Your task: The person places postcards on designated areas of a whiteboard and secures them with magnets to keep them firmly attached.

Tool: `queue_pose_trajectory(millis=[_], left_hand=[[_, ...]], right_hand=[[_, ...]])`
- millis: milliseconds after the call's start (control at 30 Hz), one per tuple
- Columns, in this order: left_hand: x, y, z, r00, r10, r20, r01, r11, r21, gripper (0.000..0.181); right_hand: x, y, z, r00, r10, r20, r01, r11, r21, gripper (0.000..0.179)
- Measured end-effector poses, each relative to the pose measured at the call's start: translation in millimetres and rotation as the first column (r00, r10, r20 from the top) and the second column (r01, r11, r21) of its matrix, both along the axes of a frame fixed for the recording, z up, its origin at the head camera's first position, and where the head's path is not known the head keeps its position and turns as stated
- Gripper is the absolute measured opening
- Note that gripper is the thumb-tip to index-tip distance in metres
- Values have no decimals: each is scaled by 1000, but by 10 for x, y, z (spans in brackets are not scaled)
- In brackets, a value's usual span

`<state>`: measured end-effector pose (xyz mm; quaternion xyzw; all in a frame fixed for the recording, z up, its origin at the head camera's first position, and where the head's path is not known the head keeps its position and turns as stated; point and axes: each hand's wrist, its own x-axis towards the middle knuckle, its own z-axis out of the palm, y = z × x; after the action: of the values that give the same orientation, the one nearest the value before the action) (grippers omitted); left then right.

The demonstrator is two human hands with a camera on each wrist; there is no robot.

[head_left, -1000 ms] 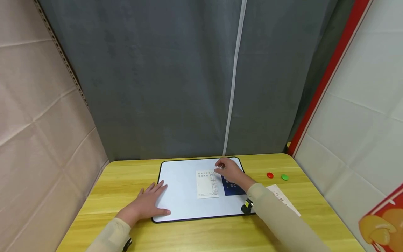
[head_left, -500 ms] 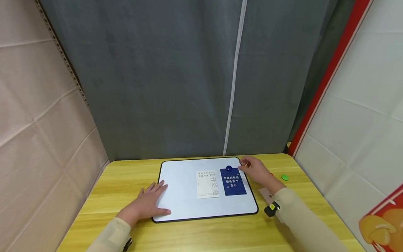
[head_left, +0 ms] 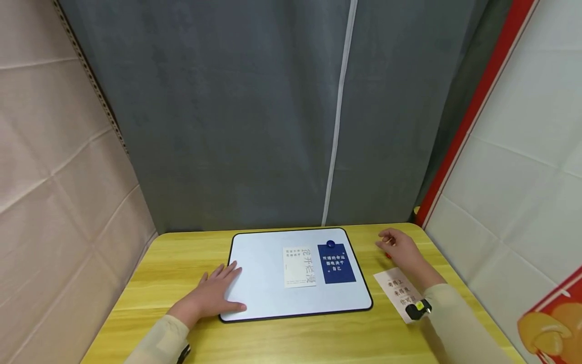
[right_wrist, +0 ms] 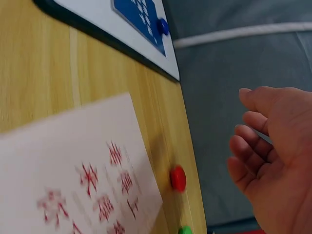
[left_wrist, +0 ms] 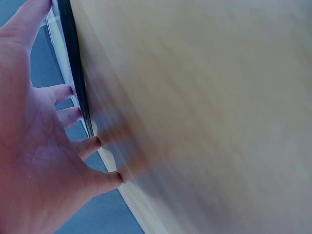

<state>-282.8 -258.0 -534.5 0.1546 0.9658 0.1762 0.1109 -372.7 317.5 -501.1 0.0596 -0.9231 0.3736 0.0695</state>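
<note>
My left hand (head_left: 210, 295) lies with spread fingers on the left edge of a small whiteboard (head_left: 259, 283) with a black rim. On the board, a white card (head_left: 299, 273) and a dark blue card (head_left: 337, 266) lie side by side. A blue round magnet (head_left: 330, 243) sits at the blue card's top edge. To the board's right, my right hand (head_left: 402, 251) hovers with loosely bent fingers, holding nothing. Near it are a red magnet (right_wrist: 178, 178) and, at the bottom of the right wrist view, a green magnet (right_wrist: 185, 230). My right hand hides the green one in the head view.
A pale pink card (head_left: 394, 286) with red writing lies right of the board, partly under my right wrist in the head view. The wooden table (head_left: 291, 344) ends at a grey curtain (head_left: 245, 126). Cloth-covered walls stand on both sides.
My right hand has moved right, off the board and toward the red magnet. The blue magnet now shows on the blue card, uncovered by the hand. The left hand has stayed still.
</note>
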Motion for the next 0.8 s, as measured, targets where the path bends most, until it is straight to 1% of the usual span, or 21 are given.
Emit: queue_pose_trajectory(millis=[200,400,533,667,800], left_hand=[[-9,-1,-11,1000,0,0,0,1000,-3,117],[2,14,4,1000,4,5,-4,1000,-1,116],[12,21,12,1000,5,6,-5,1000,2,116],[12,15,9,1000,4,3,-4,1000,6,116],[4,5,-10,1000,2,-3,-2,1000,0,116]], right_hand=[[40,225,17,1000,-24,-6,24,999,46,40],[63,372,-4,999,-21,-46,26,994,102,38],[63,440,-21,998,-26,-61,32,994,105,38],[53,467,-46,998,-34,-50,39,994,106,40],[38,479,-106,999,-34,-17,36,992,123,44]])
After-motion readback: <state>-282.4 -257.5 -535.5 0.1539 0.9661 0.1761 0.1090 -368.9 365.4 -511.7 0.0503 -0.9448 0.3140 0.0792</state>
